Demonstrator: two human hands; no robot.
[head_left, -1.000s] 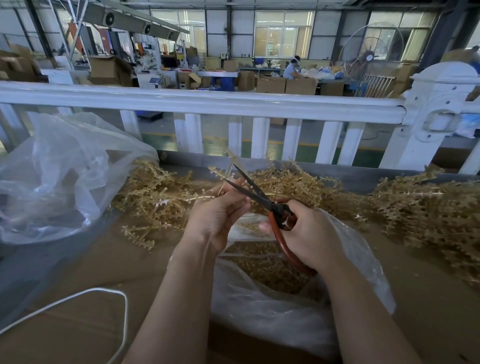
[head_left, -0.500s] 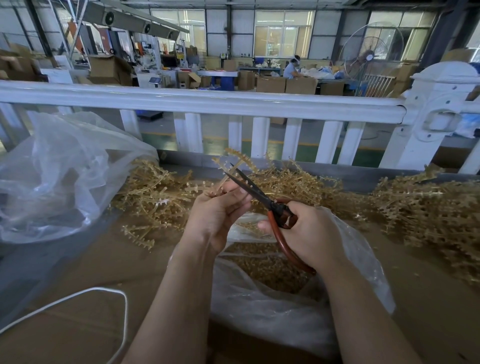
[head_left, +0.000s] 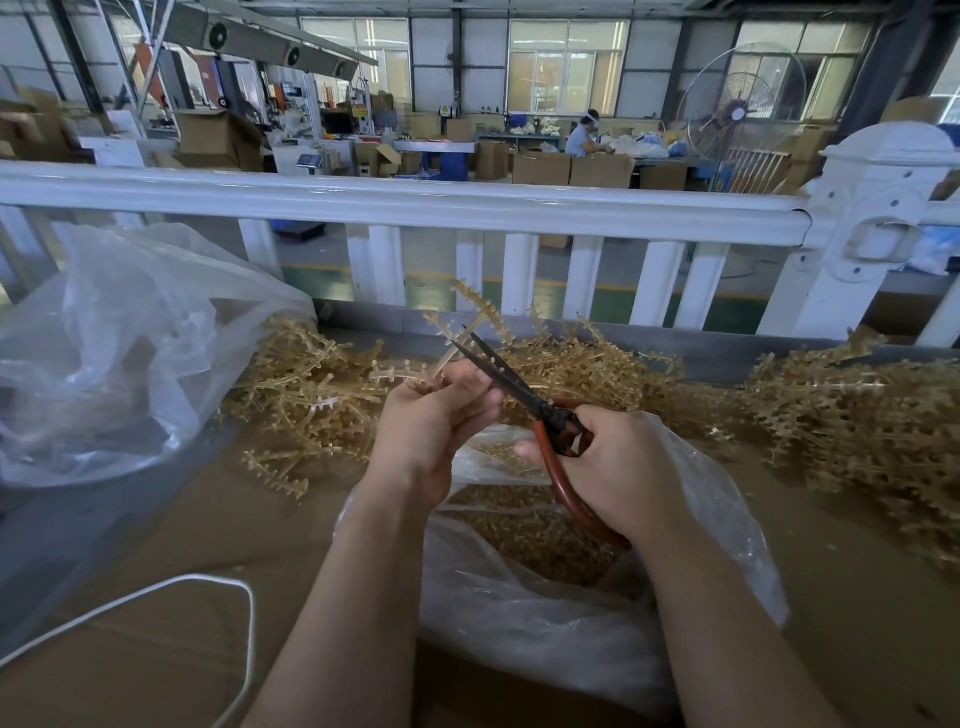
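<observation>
Snipping a tan plastic sprue (head_left: 478, 307) over the open bag (head_left: 545, 634).
Left hand (head_left: 431, 426) is pinching its stem, probably light, springy and brittle, near the base; right hand (head_left: 618, 467) is gripping the red-handled scissors (head_left: 519, 387), blades lying against the left fingertips.

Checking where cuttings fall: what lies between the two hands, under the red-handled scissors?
Head view: between the left hand and right hand lies the mouth of a clear plastic bag, holding small tan plastic cuttings.
</observation>
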